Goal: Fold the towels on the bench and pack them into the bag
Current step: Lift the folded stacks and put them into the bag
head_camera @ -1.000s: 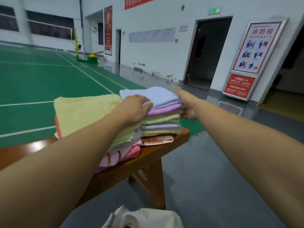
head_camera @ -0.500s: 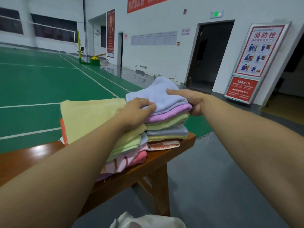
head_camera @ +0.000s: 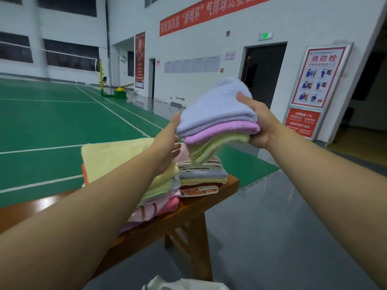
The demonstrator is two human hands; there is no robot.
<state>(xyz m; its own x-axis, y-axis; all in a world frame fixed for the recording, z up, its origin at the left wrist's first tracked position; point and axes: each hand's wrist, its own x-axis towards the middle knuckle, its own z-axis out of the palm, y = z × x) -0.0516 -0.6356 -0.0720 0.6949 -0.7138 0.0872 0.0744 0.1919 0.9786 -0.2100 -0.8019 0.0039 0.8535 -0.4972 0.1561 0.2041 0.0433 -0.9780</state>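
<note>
Folded blue/purple/green terry towel bundle point(head_camera: 217, 122) gripped by right hand point(head_camera: 258, 124); left hand point(head_camera: 167, 143) flat, fingers straight, at bundle's edge. Sagging green layer to be supported underneath before lowering into white cloth bag point(head_camera: 184, 284).

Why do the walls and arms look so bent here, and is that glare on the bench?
Head view: the wide-angle lens bows the walls and stretches both forearms near the edges; a pale ceiling-light reflection shines on the wooden bench; the lifted folded towels look slightly soft; lighting is dim and even.
</note>
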